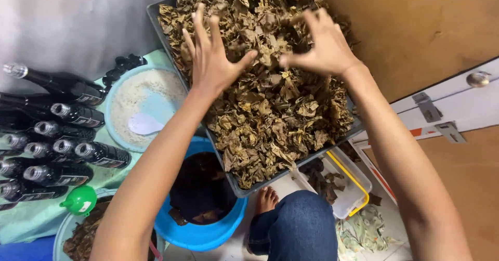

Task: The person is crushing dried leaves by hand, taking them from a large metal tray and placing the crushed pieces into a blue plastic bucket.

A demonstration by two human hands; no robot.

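Above the dried leaves [270, 100] heaped in a dark tray [156, 19], left hand [210, 58] and right hand [322, 45] hover with fingers spread wide and empty, apparently poised to rake through them.

Two hands, left [210, 58] and right [322, 45], are showing over one tray [156, 16] of leaves [270, 110]. Nine bottles [78, 114] are lying at left. One funnel [80, 199], one spoon [144, 124], two bowls [117, 92], one bucket [208, 235] and one box [353, 198] are showing.
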